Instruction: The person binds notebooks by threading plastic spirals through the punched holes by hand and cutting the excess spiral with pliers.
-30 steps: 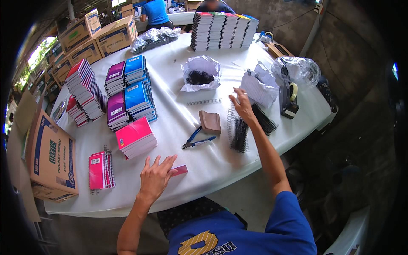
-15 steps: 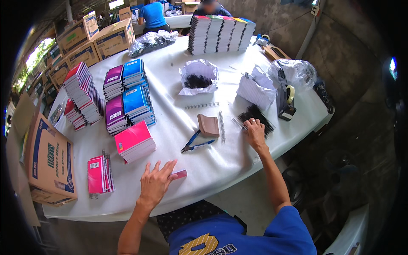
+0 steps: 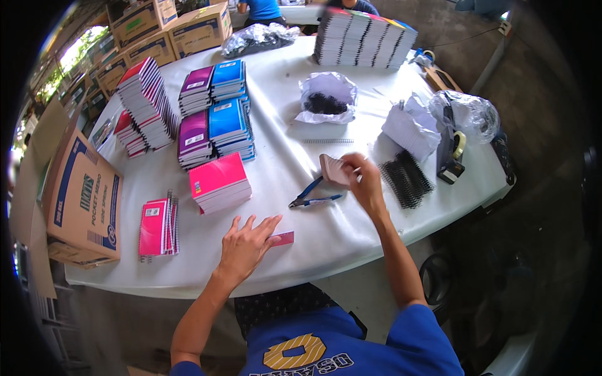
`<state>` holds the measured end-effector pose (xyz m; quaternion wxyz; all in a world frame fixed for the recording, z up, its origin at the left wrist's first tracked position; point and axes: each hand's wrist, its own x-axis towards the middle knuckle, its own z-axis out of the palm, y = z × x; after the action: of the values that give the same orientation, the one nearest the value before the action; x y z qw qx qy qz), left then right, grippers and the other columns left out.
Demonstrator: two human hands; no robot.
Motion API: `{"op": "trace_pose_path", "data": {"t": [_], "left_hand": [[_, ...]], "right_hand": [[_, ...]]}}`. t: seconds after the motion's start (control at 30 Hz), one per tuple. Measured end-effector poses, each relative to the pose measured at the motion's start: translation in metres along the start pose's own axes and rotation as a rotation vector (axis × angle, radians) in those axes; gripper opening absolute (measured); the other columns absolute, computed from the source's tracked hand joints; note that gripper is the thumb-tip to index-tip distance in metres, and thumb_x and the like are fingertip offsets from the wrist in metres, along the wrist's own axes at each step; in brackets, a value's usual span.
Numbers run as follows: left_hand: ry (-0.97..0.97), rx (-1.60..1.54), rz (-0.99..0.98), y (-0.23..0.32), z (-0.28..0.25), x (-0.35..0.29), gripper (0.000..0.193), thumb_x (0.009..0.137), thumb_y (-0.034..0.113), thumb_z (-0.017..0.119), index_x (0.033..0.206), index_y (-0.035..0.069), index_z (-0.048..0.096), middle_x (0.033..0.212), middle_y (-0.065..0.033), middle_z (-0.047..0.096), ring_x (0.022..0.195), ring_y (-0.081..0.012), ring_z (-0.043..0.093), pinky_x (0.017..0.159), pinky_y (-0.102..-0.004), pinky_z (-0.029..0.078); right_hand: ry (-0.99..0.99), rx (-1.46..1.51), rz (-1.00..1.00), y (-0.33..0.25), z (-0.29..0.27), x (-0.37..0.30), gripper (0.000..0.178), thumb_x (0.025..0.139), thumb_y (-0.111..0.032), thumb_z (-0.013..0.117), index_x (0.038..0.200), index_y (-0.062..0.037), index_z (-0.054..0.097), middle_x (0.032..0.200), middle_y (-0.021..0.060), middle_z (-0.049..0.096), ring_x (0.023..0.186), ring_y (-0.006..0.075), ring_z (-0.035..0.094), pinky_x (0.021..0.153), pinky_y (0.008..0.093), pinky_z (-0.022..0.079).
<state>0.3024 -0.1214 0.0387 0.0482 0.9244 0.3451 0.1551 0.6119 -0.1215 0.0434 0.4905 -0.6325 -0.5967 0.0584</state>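
Note:
My left hand (image 3: 244, 252) rests low over the table with its fingers apart. Its thumb touches a small pink notebook (image 3: 286, 239), mostly hidden beneath the hand. My right hand (image 3: 365, 182) has its fingers curled together at the right edge of a brown block (image 3: 332, 170); what they pinch, if anything, cannot be made out. Blue-handled cutters (image 3: 308, 197) lie beside the block. A pile of black wire coils (image 3: 406, 180) sits right of that hand, and a single wire coil (image 3: 328, 141) lies beyond the block.
Pink notebooks (image 3: 219, 178) are stacked left of centre, near several coil-bound ones (image 3: 157, 227). Purple and blue notebook stacks (image 3: 227, 125) stand behind. Paper-wrapped coils (image 3: 326, 103), a tape dispenser (image 3: 450, 164) and a carton (image 3: 84, 200) surround the work area. Other people are at the far side.
My right hand has left the black coil pile and moved left to the brown block. The coil beside the block is no longer visible. My left hand stays at the pink notebook; the view has shifted.

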Motion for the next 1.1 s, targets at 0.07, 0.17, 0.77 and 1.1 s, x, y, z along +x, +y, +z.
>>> {"op": "trace_pose_path", "data": {"t": [0.07, 0.17, 0.77, 1.1], "left_hand": [[-0.004, 0.005, -0.004, -0.005, -0.001, -0.002, 0.049, 0.095, 0.043, 0.055, 0.140, 0.024, 0.052, 0.124, -0.0041, 0.066, 0.115, -0.0341, 0.061, 0.102, -0.0540, 0.043], [0.013, 0.048, 0.032, -0.003, -0.001, 0.001, 0.048, 0.095, 0.043, 0.055, 0.139, 0.024, 0.052, 0.124, -0.0041, 0.067, 0.116, -0.0333, 0.061, 0.101, -0.0551, 0.043], [0.022, 0.022, 0.030, -0.006, 0.004, 0.001, 0.052, 0.092, 0.041, 0.060, 0.140, 0.023, 0.052, 0.125, -0.0040, 0.066, 0.110, -0.0327, 0.065, 0.094, -0.0489, 0.050], [0.009, 0.012, 0.007, -0.001, -0.001, 0.000, 0.049, 0.092, 0.039, 0.060, 0.139, 0.024, 0.053, 0.121, -0.0041, 0.068, 0.106, -0.0308, 0.067, 0.084, -0.0396, 0.056]], "right_hand": [[-0.233, 0.250, -0.066, -0.044, 0.013, -0.036, 0.018, 0.082, 0.003, 0.067, 0.099, -0.0036, 0.068, 0.087, 0.0119, 0.066, 0.076, 0.0260, 0.065, 0.068, 0.0359, 0.052], [-0.388, 0.296, -0.001, -0.057, 0.025, -0.064, 0.017, 0.081, 0.002, 0.071, 0.097, -0.0045, 0.069, 0.085, 0.0069, 0.065, 0.076, 0.0207, 0.062, 0.069, 0.0329, 0.050], [-0.647, 0.435, -0.049, -0.040, 0.021, -0.049, 0.015, 0.079, 0.002, 0.071, 0.092, -0.0043, 0.069, 0.085, 0.0034, 0.066, 0.077, 0.0146, 0.061, 0.070, 0.0316, 0.049], [-0.666, -0.090, -0.294, -0.064, 0.013, -0.057, 0.017, 0.091, -0.011, 0.062, 0.104, -0.0030, 0.056, 0.091, 0.0117, 0.062, 0.086, 0.0349, 0.063, 0.074, 0.0439, 0.051]]}}
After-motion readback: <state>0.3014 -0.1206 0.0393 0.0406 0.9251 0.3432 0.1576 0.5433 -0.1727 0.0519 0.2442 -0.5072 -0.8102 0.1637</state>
